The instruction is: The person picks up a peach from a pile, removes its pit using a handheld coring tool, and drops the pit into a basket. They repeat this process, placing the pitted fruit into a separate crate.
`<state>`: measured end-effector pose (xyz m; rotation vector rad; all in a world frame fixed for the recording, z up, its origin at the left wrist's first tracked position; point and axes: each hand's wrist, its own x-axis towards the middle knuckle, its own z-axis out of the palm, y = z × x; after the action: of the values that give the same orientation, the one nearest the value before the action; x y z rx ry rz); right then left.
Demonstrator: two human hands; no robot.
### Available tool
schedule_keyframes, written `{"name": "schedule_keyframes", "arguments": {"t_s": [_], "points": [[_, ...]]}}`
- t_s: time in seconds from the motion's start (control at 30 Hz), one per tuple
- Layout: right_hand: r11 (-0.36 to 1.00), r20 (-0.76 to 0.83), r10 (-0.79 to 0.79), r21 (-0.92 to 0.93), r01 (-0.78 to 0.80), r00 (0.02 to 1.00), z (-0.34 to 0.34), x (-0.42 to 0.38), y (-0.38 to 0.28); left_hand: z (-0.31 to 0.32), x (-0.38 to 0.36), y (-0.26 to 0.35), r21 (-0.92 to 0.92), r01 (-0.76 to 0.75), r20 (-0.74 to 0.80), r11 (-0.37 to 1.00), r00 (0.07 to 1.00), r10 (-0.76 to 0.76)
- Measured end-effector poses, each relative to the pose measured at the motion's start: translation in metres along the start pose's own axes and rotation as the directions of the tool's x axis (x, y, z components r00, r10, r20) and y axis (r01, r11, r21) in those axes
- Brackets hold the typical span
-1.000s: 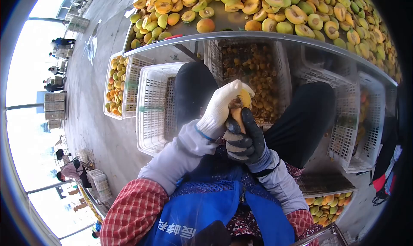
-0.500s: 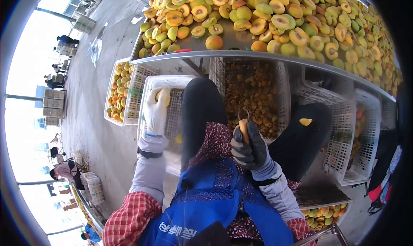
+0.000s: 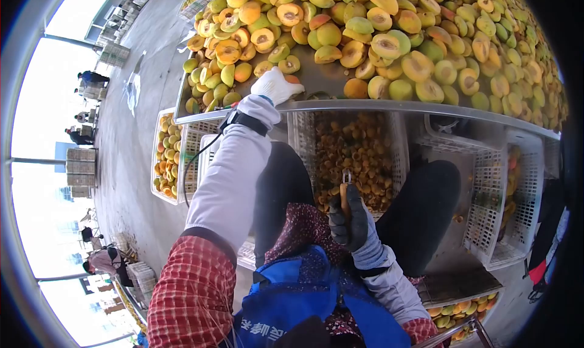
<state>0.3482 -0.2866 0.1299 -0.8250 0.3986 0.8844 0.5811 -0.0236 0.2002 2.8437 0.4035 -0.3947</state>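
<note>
My left hand [image 3: 275, 86], in a white glove, reaches over the front edge of the metal table [image 3: 389, 106]. Its fingers are curled around or over an orange-red fruit [image 3: 292, 79], which shows just beyond them; whether they grip it is hidden. My right hand [image 3: 351, 222], in a grey and black glove, is wrapped round the wooden handle of a pitting tool [image 3: 345, 202]. The tool's metal loop points up, over a crate of small brown-orange pieces [image 3: 353, 147]. Halved yellow-green fruit [image 3: 389, 44] is heaped on the table.
A crate of fruit [image 3: 167, 156] stands on the floor at the left. White crates [image 3: 486, 208] stand under the table at the right. A lower crate of fruit [image 3: 462, 308] is near my right arm. People [image 3: 106, 260] are at the far left.
My left hand has moved from the white crate up and right onto the table. The fruit piece on my right knee is gone from there. My right hand still holds the tool.
</note>
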Motion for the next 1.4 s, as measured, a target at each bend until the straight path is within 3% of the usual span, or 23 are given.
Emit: {"name": "schedule_keyframes", "arguments": {"t_s": [0.03, 0.1, 0.17, 0.2, 0.27, 0.3, 0.37, 0.43, 0.47, 0.53, 0.7, 0.77, 0.8, 0.9, 1.0, 1.1, 1.13, 1.2, 1.27, 1.33, 1.4], "points": [[1.000, -0.032, -0.012, 0.004, 0.012, 0.999, 0.007, -0.004, -0.010, 0.004, 0.003, -0.006, -0.041, -0.021, -0.054, 0.999, 0.998, 0.019], [0.974, -0.036, 0.143, 0.183, -0.134, 0.989, 0.020, -0.018, -0.044, 0.011, -0.025, -0.008, -0.321, -0.273, -0.334, 0.907, 0.929, 0.161], [0.986, -0.039, -0.052, 0.156, 0.058, 0.998, 0.005, -0.008, -0.035, 0.002, -0.084, 0.004, -0.836, -0.218, -0.128, 0.503, 0.970, 0.208], [0.982, -0.027, -0.157, 0.100, 0.159, 0.987, 0.005, -0.007, -0.032, 0.006, -0.111, 0.007, -0.928, -0.129, -0.037, 0.351, 0.966, 0.258], [0.926, 0.015, -0.376, -0.038, 0.376, 0.927, 0.014, -0.009, -0.030, 0.014, -0.157, 0.027, -0.996, 0.009, 0.038, 0.083, 0.937, 0.348], [0.876, 0.114, -0.441, -0.160, 0.454, 0.890, 0.021, -0.016, -0.042, 0.021, -0.175, 0.040, -0.999, 0.043, 0.031, -0.026, 0.927, 0.373], [0.681, 0.239, -0.536, -0.445, 0.582, 0.810, 0.032, -0.029, -0.059, 0.041, -0.197, 0.046, -0.983, 0.080, 0.014, -0.167, 0.932, 0.363], [0.346, 0.324, -0.580, -0.733, 0.586, 0.747, 0.040, -0.035, -0.061, 0.047, -0.212, 0.045, -0.989, 0.061, 0.022, -0.132, 0.961, 0.274], [0.316, 0.341, -0.670, -0.673, 0.669, 0.660, 0.046, -0.033, -0.053, 0.048, -0.218, 0.047, -0.984, 0.069, 0.021, -0.167, 0.961, 0.275], [0.322, 0.307, -0.664, -0.705, 0.632, 0.681, 0.045, -0.037, -0.046, 0.047, -0.231, 0.052, -0.968, 0.083, 0.015, -0.238, 0.962, 0.274], [0.261, 0.348, -0.734, -0.649, 0.714, 0.584, 0.047, -0.054, -0.037, 0.037, -0.248, 0.055, -0.990, -0.139, -0.127, 0.026, 0.954, 0.272], [0.316, 0.348, -0.687, -0.648, 0.693, 0.638, 0.046, -0.058, -0.038, 0.032, -0.252, 0.058, -0.985, -0.141, -0.115, 0.098, 0.965, 0.236], [0.345, 0.346, -0.662, -0.647, 0.680, 0.665, 0.045, -0.059, -0.039, 0.031, -0.254, 0.057, -0.990, -0.108, -0.085, 0.085, 0.967, 0.242], [0.268, 0.378, -0.677, -0.673, 0.690, 0.631, 0.039, -0.062, -0.028, 0.030, -0.262, 0.055, -0.996, -0.018, 0.004, 0.088, 0.970, 0.244], [0.353, 0.366, -0.639, -0.642, 0.680, 0.677, 0.032, -0.062, -0.012, 0.032, -0.263, 0.054, -0.990, 0.042, 0.073, 0.136, 0.970, 0.233], [0.318, 0.317, -0.729, -0.628, 0.710, 0.607, 0.023, -0.050, 0.023, 0.035, -0.265, 0.053, -0.986, 0.090, 0.122, 0.138, 0.961, 0.248], [0.493, 0.292, -0.670, -0.512, 0.703, 0.683, 0.023, -0.054, 0.022, 0.035, -0.266, 0.055, -0.985, 0.088, 0.123, 0.146, 0.961, 0.249], [0.776, 0.295, -0.517, -0.235, 0.585, 0.804, 0.025, -0.064, 0.014, 0.036, -0.267, 0.057, -0.973, 0.017, 0.077, 0.232, 0.965, 0.252], [0.934, 0.251, -0.315, -0.090, 0.346, 0.915, 0.023, -0.064, 0.019, 0.039, -0.266, 0.058, -0.915, -0.115, -0.007, 0.387, 0.963, 0.270], [0.993, 0.302, -0.058, 0.114, 0.025, 0.951, 0.030, -0.072, 0.008, 0.038, -0.269, 0.062, -0.958, -0.109, -0.023, 0.267, 0.952, 0.305], [0.883, 0.462, 0.189, 0.305, -0.356, 0.866, 0.036, -0.088, -0.021, 0.041, -0.269, 0.063, -0.965, -0.172, -0.094, 0.199, 0.932, 0.350]]}}
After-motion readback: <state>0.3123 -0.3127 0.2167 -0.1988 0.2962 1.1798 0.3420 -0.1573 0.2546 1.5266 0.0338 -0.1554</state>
